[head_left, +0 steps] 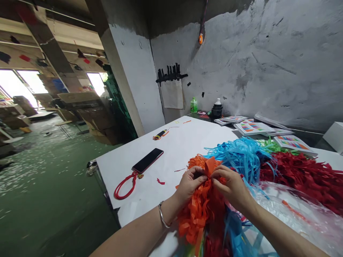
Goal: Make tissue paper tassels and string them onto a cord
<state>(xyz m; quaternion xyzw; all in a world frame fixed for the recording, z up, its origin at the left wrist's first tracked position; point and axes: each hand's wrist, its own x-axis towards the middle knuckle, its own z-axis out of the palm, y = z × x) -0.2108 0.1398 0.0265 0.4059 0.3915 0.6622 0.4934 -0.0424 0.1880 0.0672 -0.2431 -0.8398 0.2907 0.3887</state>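
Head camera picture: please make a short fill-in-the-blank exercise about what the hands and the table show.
1. Both the left hand and the right hand pinch a bundle of ____ paper fringe.
2. The phone lies on the white table with a ____ wrist loop attached.
3. A metal ____ sits on the left wrist.
4. The blue fringe lies between the orange fringe and the ____ fringe.

Missing words: orange; red; bracelet; red

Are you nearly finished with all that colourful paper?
Not clear. Both hands, left hand and right hand, pinch the orange fringe bundle. Blue strips, red strips and green strips lie loose in piles beyond.
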